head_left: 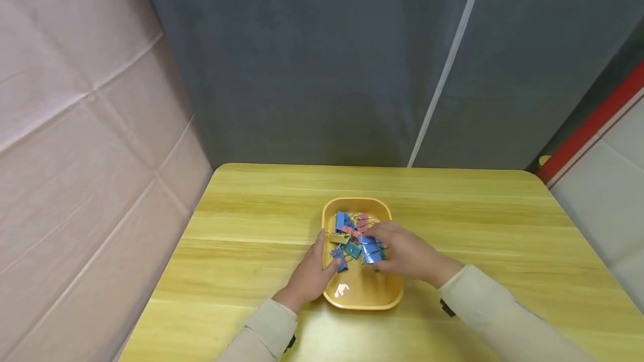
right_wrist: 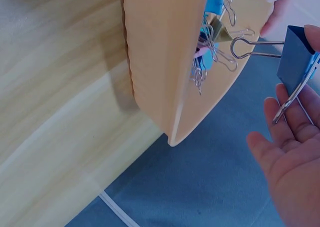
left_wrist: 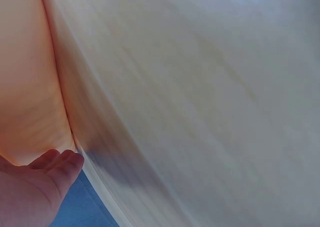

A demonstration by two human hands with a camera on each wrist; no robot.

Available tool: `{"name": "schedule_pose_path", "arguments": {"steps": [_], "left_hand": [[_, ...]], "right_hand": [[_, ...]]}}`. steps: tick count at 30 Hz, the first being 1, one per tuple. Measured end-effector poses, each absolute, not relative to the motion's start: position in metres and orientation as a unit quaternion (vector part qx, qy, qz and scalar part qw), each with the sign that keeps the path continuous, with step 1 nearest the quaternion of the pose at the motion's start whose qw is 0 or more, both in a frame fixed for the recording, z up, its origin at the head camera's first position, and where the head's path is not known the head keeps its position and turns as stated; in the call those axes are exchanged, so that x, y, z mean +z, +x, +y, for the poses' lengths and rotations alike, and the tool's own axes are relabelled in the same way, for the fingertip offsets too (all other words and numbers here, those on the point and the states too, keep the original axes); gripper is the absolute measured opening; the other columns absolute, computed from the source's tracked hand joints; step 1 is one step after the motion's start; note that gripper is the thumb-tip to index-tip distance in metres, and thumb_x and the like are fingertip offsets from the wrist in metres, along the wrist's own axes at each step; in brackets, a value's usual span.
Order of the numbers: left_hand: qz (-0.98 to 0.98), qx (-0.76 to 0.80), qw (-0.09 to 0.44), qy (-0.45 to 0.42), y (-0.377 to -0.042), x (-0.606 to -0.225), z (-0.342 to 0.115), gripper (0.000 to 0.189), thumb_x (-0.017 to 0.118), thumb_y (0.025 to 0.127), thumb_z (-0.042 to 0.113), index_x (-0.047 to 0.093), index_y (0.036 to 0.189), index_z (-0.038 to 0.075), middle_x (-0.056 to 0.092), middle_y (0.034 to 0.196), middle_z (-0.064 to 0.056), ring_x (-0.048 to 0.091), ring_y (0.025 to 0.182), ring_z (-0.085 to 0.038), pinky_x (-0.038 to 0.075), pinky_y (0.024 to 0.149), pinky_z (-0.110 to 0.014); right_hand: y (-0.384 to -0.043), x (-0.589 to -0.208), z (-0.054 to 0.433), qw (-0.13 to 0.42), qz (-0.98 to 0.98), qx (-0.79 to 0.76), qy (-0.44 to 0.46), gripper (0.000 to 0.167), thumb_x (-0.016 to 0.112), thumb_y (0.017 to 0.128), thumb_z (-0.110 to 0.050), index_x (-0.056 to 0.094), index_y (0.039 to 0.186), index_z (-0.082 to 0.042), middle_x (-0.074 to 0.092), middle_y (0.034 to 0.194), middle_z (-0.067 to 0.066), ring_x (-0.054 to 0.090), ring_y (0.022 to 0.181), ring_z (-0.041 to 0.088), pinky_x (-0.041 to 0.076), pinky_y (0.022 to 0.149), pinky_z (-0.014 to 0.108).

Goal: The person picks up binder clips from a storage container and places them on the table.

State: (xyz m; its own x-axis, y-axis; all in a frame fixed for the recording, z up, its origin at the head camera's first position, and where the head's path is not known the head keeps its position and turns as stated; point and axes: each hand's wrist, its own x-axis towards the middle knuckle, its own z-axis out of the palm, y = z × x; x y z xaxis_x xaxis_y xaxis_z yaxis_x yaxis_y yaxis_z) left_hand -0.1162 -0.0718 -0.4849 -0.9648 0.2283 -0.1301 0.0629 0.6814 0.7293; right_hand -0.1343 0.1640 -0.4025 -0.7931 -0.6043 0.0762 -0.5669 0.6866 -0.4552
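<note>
Right hand [head_left: 410, 250] holds a large glossy blue metal binder clip with silver wire handles [right_wrist: 294, 59], thumb on one side, fingers on the other; one wire loop sticks out clear of the grip. Clip is over the right side of an orange-yellow rounded rectangular plastic tray [head_left: 374, 291]. Left hand [head_left: 313, 272] grips the tray's left wall, thumb over rim, fingers outside; likely bracing against sliding. Loose blue, pink, gold and teal binder clips [head_left: 353, 249] lie jumbled inside, handles crossing, so snagging's a risk. Tray walls probably contain strays.
</note>
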Motion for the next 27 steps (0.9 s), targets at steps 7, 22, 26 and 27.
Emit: {"name": "schedule_pose_path", "arguments": {"steps": [7,22,26,27], "left_hand": [[0.910,0.393,0.104,0.083,-0.116,-0.485,-0.073,0.082,0.052,0.098,0.043,0.004,0.156,0.011,0.024,0.156,-0.020,0.031,0.138,-0.042,0.028,0.112,-0.055],[0.912,0.388,0.106,0.083,-0.117,-0.487,-0.074,0.082,0.051,0.098,0.045,0.003,0.156,0.013,0.023,0.157,-0.019,0.031,0.138,-0.042,0.028,0.113,-0.055],[0.912,0.388,0.108,0.082,-0.116,-0.487,-0.075,0.082,0.050,0.098,0.047,0.003,0.157,0.013,0.022,0.157,-0.020,0.031,0.138,-0.043,0.027,0.113,-0.056],[0.912,0.388,0.107,0.083,-0.116,-0.487,-0.075,0.082,0.050,0.098,0.047,0.003,0.157,0.013,0.022,0.157,-0.019,0.030,0.138,-0.043,0.027,0.113,-0.056]], "right_hand": [[-0.135,-0.399,0.169,0.033,0.921,-0.246,-0.302,0.055,0.080,0.076,-0.016,0.060,0.125,-0.003,0.061,0.122,0.009,0.057,0.108,0.025,0.052,0.092,0.043],[-0.137,-0.393,0.184,0.018,0.930,-0.255,-0.265,0.055,0.080,0.075,-0.015,0.059,0.125,-0.003,0.059,0.125,0.012,0.056,0.115,0.030,0.050,0.096,0.048],[-0.137,-0.393,0.187,0.020,0.931,-0.258,-0.259,0.057,0.080,0.076,-0.018,0.058,0.127,-0.003,0.059,0.126,0.012,0.056,0.115,0.030,0.050,0.097,0.048],[-0.137,-0.393,0.188,0.020,0.931,-0.259,-0.257,0.058,0.081,0.076,-0.019,0.058,0.127,-0.003,0.059,0.126,0.011,0.056,0.115,0.029,0.049,0.097,0.048]]}}
